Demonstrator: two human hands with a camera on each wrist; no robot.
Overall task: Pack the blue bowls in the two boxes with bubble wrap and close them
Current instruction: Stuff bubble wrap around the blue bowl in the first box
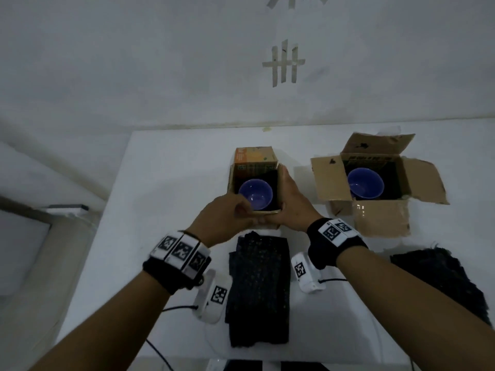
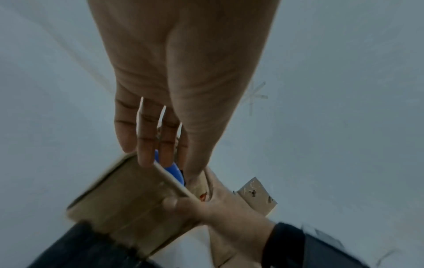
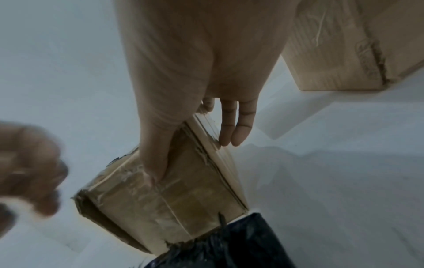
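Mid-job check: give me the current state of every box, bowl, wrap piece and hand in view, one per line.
small box: open, far flap up, bowl inside
bowl in small box: upright, uncovered
large box: open, flaps spread outward
bowl in large box: upright, uncovered
folded dark wrap: flat on the table, in front of small box
second dark wrap: lying near the right edge
left hand: at small box's near edge, fingers curled
right hand: gripping small box's right side

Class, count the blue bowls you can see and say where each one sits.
2. One bowl sits inside the small box that both hands hold; the other bowl sits inside the open box to the right. None seems hidden.
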